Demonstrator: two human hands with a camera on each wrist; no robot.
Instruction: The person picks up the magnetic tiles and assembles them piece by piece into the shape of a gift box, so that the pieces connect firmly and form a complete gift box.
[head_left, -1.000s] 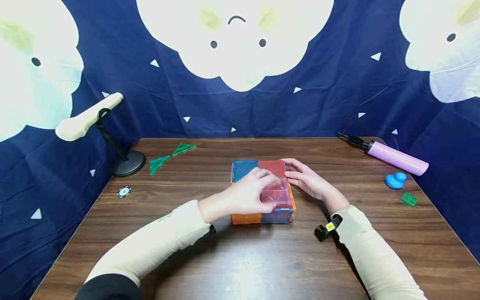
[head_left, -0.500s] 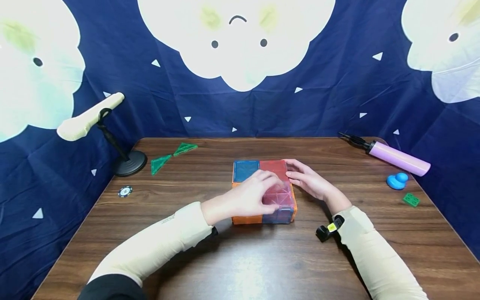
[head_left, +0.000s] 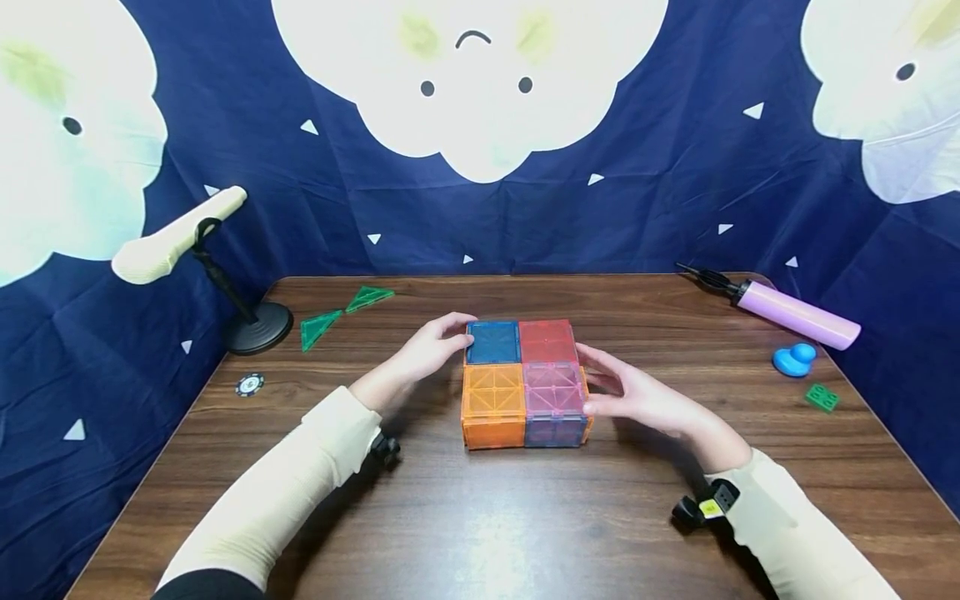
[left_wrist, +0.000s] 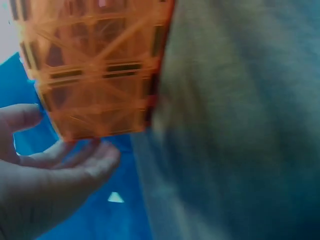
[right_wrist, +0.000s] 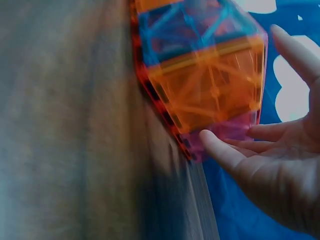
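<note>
Translucent tile box (head_left: 523,383) lies flat, long axis running away from the person.

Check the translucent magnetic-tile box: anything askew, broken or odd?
Nothing stands out. The translucent magnetic-tile box sits square on the wooden table, its four top panels flush. The left hand and right hand touch its sides.

You saw the tile box (head_left: 522,383) topped in blue, red, orange and pink squares on the brown woodgrain table (head_left: 480,517).
</note>
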